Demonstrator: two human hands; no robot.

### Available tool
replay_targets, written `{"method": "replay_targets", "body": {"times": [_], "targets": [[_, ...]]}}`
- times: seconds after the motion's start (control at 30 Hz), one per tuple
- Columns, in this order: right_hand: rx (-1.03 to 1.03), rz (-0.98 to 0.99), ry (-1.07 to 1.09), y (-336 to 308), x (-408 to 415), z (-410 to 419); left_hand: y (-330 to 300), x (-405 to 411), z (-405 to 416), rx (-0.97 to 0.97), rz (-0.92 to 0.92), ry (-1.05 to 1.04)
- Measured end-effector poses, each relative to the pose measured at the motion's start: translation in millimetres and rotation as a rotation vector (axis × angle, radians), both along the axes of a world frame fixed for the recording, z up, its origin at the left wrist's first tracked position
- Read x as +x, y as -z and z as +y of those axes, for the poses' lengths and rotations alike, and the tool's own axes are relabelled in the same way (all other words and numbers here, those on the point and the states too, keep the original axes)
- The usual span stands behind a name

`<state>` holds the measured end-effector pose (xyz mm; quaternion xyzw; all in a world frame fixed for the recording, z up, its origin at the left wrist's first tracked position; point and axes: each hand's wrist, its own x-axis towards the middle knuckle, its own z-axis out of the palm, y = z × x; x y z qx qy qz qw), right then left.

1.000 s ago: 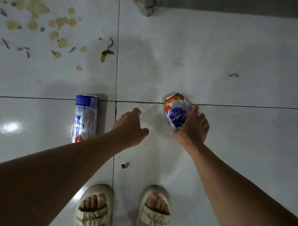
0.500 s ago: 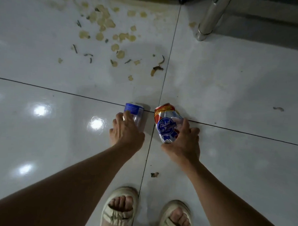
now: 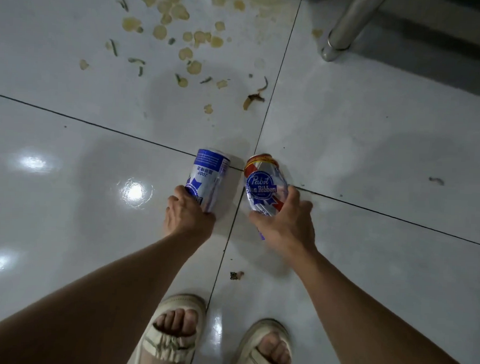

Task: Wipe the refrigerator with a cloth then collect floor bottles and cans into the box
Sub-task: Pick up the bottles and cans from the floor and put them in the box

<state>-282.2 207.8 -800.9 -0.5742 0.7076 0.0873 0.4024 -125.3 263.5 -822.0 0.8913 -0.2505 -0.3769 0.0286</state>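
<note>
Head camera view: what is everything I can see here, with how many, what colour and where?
Beer cans: 2, blue-white one in left hand, red-white-blue dented one in right hand.
Food scraps: many, yellowish and green, scattered on the far floor.
Small crumb: 1, dark, floor ahead of the feet.
Metal leg: 1, silver, top right.
Floor tiles: glossy white, dark joints.
Sandals: 2, beige, left, right, bottom centre.
Hands: 2, left hand, right hand, each gripping a can.

Glossy tiled floor [image 3: 372, 149] — shiny metal cans [image 3: 263, 185], chrome leg [image 3: 347, 27].
</note>
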Motion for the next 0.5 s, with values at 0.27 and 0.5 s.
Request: {"method": "replay_targets", "body": {"times": [0.27, 0.5], "targets": [[-0.035, -0.007, 0.063, -119.7, -14.9, -11.0, -130.8, -2.3, -25.5, -0.029, 0.0, 0.123], [-0.091, 0.025, 0.059, -273.3, -31.4, -21.0, -294.1, -28.8, -57.1, -0.088, 0.095, 0.19]]}}
